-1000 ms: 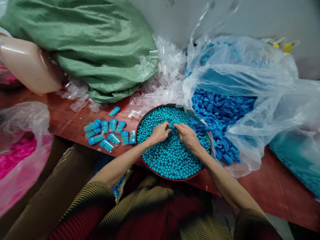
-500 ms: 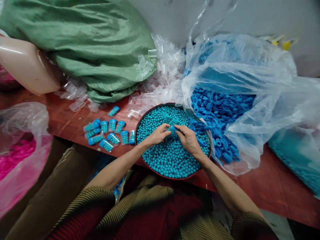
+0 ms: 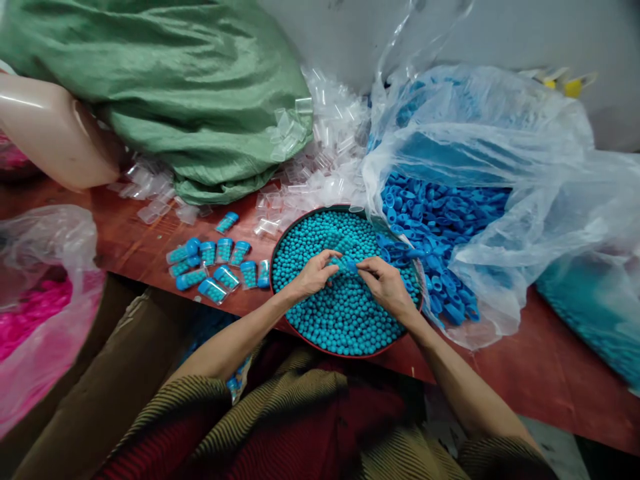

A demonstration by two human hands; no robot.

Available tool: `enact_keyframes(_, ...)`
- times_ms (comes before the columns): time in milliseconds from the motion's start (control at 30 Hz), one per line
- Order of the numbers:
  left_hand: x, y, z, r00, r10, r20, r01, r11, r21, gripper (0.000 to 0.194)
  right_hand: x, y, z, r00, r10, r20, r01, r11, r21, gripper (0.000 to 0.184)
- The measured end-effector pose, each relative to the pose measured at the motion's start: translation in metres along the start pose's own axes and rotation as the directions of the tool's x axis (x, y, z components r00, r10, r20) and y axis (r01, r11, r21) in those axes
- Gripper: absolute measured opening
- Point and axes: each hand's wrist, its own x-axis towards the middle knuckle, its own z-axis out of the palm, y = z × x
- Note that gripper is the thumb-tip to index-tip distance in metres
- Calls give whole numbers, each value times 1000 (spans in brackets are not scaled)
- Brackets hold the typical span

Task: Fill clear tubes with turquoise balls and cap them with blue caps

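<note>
Left hand (image 3: 316, 272) narrowly pinches clear vial (image 3: 345, 264), right hand (image 3: 387, 287) blue cap (image 3: 353, 267); likely light, stiff, slick, best gripped by sidewalls.

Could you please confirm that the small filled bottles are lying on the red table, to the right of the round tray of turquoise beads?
Not quite: the head view shows the small filled bottles to the left of the round tray of turquoise beads. They do lie on the red table, as you say.
</note>
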Motion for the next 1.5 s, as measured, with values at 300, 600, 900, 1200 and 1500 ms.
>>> enact_keyframes(300, -5, 1, 7, 998, 45, 50, -42, 998, -54, 48, 8, -7, 18, 962, 248, -116, -206, 934, 290, 19)
enact_keyframes(600, -11, 2, 17, 997, 55, -53, -62, 989, -136, 47, 0, -18, 26, 972, 133, -193, -102, 981, 162, 15)
enact_keyframes(900, -18, -7, 15, 998, 8, -64, -17, 990, -140, 38, -4, -1, 15, 997, 46, 70, -59, 978, 198, 19)
enact_keyframes(1200, -30, -8, 10, 987, 12, 162, -18, 999, 37, 29, -1, -4, 18, 919, 393, -9, -336, 796, 504, 31)
enact_keyframes(1500, -27, -5, 17, 999, 6, 42, -2, 994, -106, 36, -10, -11, 19, 984, 97, 151, -115, 986, 118, 45)
